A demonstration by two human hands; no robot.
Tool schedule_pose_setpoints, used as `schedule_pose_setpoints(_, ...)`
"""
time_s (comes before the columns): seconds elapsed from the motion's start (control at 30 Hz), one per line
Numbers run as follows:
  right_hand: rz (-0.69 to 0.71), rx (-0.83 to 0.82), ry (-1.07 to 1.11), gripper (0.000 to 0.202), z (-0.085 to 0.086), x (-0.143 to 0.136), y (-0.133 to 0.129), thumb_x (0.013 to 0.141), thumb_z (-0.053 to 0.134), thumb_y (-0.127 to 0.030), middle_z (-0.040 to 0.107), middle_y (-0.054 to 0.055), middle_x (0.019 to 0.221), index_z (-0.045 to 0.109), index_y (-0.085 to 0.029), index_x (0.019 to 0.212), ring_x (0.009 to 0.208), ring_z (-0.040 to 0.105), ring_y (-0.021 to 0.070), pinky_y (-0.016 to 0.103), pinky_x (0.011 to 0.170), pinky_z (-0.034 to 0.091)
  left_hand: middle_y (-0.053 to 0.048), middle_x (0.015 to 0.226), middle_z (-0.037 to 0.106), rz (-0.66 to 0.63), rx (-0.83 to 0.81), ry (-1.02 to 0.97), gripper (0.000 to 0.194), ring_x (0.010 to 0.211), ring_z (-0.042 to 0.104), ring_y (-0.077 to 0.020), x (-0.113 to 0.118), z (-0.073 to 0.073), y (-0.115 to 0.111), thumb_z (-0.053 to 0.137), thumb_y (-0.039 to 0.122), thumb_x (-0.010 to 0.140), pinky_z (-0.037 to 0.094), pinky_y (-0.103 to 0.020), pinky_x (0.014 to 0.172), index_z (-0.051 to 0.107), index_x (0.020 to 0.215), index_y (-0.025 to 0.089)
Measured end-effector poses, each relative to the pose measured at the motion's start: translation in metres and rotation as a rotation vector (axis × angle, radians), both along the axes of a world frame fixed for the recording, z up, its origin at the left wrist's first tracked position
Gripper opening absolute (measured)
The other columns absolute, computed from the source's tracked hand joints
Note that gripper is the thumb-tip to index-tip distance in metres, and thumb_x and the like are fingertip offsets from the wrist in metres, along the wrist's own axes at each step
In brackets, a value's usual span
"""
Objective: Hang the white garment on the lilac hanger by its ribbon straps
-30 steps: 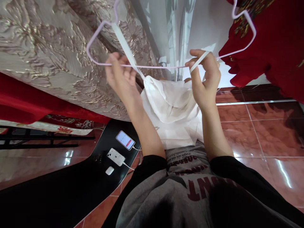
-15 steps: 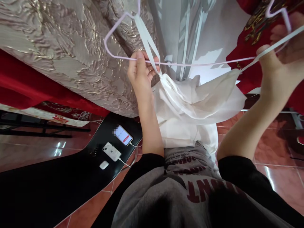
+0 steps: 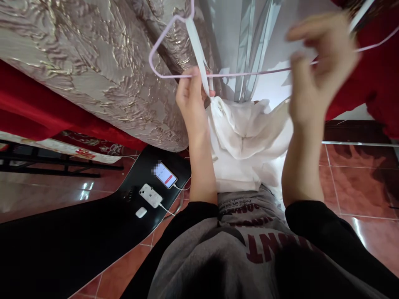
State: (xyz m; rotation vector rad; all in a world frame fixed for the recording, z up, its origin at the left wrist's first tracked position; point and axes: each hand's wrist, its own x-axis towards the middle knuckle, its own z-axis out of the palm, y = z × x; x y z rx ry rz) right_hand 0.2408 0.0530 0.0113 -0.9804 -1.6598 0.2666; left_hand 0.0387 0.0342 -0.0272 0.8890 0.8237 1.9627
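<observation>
Left hand (image 3: 193,97) pinches the lower bar of the lilac hanger (image 3: 237,74)
Right hand (image 3: 324,87) is raised before the hanger's far side, blurred, grip spread; white fabric (image 3: 246,141) below the hanger.

White garment (image 3: 241,145) droops below a lilac hanger (image 3: 243,74).

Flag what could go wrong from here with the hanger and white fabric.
The left hand pinches the hanger near one end, so it might tip. The white strap crosses the bar right beside those fingers and could get caught or twisted. The right hand is blurred, its grip unclear; if loose, that side might drop and the white fabric sag.
</observation>
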Motion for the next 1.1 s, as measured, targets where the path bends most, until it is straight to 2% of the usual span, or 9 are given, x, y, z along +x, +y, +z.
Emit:
schedule_pose_setpoints(0.23, -0.130, -0.009, -0.126, 0.036, -0.050, -0.022, -0.004, 0.093, 0.046, -0.060, 0.068, 0.003, 0.092, 0.070, -0.033, 0.094, 0.105, 0.058, 0.0239, 0.060, 0.121, 0.033, -0.008, 0.075, 0.067, -0.107, -0.074, 0.266, 0.033, 0.068, 0.065, -0.0218, -0.046, -0.001, -0.029, 0.058, 0.028, 0.105, 0.052, -0.039, 0.075, 0.073, 0.077, 0.020)
schedule_pose_setpoints(0.33, -0.120, 0.052, -0.066, 0.034, -0.055, -0.017, -0.013, 0.094, 0.044, -0.057, 0.067, 0.002, 0.095, 0.070, -0.035, 0.097, 0.110, 0.059, 0.0234, 0.061, 0.128, 0.022, -0.010, 0.078, 0.067, -0.261, -0.061, 0.484, 0.038, 0.072, 0.065, -0.0261, -0.051, 0.021, -0.049, 0.057, 0.045, 0.104, 0.050, -0.038, 0.065, 0.080, 0.084, 0.022)
schedule_pose_setpoints(0.43, -0.074, 0.103, -0.060, 0.029, -0.060, -0.016, -0.017, 0.093, 0.047, -0.051, 0.068, 0.001, 0.102, 0.070, -0.037, 0.104, 0.113, 0.059, 0.0233, 0.061, 0.130, 0.016, -0.009, 0.084, 0.064, -0.390, -0.019, 0.451, 0.029, 0.081, 0.066, -0.0260, -0.043, 0.053, -0.057, 0.056, 0.037, 0.105, 0.048, -0.030, 0.055, 0.080, 0.101, 0.022)
schedule_pose_setpoints(0.53, -0.048, 0.110, -0.082, 0.029, -0.063, -0.018, -0.017, 0.092, 0.049, -0.048, 0.069, 0.002, 0.109, 0.069, -0.039, 0.110, 0.117, 0.059, 0.0241, 0.061, 0.130, 0.017, -0.006, 0.107, 0.065, -0.426, 0.072, 0.212, 0.049, 0.103, 0.065, -0.0190, -0.036, 0.083, -0.050, 0.027, 0.028, 0.114, 0.055, -0.022, 0.070, 0.074, 0.109, 0.015)
schedule_pose_setpoints(0.6, -0.038, 0.092, -0.099, 0.029, -0.064, -0.019, -0.016, 0.092, 0.049, -0.047, 0.069, 0.001, 0.112, 0.068, -0.041, 0.113, 0.120, 0.058, 0.0243, 0.061, 0.129, 0.018, -0.002, 0.119, 0.065, -0.291, 0.093, 0.063, 0.072, 0.120, 0.061, -0.0156, -0.038, 0.089, -0.040, 0.002, 0.031, 0.113, 0.055, -0.024, 0.088, 0.071, 0.102, 0.016)
schedule_pose_setpoints(0.67, -0.029, 0.084, -0.104, 0.030, -0.064, -0.019, -0.015, 0.091, 0.049, -0.046, 0.069, 0.000, 0.112, 0.067, -0.042, 0.115, 0.120, 0.058, 0.0244, 0.062, 0.129, 0.018, 0.003, 0.119, 0.068, -0.078, 0.115, -0.041, 0.075, 0.130, 0.057, -0.0129, -0.045, 0.081, -0.032, -0.004, 0.027, 0.113, 0.055, -0.024, 0.095, 0.068, 0.093, 0.021)
schedule_pose_setpoints(0.8, -0.056, 0.061, -0.108, 0.028, -0.064, -0.019, -0.015, 0.091, 0.049, -0.047, 0.070, 0.000, 0.111, 0.067, -0.043, 0.113, 0.122, 0.058, 0.0242, 0.060, 0.131, 0.017, 0.008, 0.118, 0.071, 0.178, 0.009, -0.220, 0.047, 0.134, 0.053, -0.0110, -0.055, 0.039, -0.022, 0.024, 0.010, 0.109, 0.057, -0.020, 0.087, 0.064, 0.092, 0.028)
schedule_pose_setpoints(0.97, 0.006, 0.060, -0.148, 0.033, -0.056, -0.026, -0.026, 0.094, 0.048, -0.044, 0.067, -0.003, 0.124, 0.061, -0.043, 0.124, 0.130, 0.055, 0.0226, 0.060, 0.131, 0.019, 0.000, 0.125, 0.070, -0.105, -0.069, -0.063, 0.036, 0.131, 0.055, -0.0247, -0.030, 0.014, -0.016, 0.033, 0.023, 0.109, 0.056, -0.031, 0.075, 0.068, 0.104, 0.027)
schedule_pose_setpoints(1.1, -0.004, 0.152, 0.003, 0.033, -0.054, -0.018, -0.037, 0.095, 0.049, -0.037, 0.062, -0.006, 0.133, 0.061, -0.041, 0.126, 0.137, 0.052, 0.0205, 0.052, 0.128, 0.030, -0.003, 0.097, 0.071, -0.272, 0.085, 0.007, 0.037, 0.112, 0.066, -0.0273, 0.004, 0.010, -0.013, 0.039, 0.024, 0.108, 0.049, -0.030, 0.056, 0.071, 0.091, 0.030)
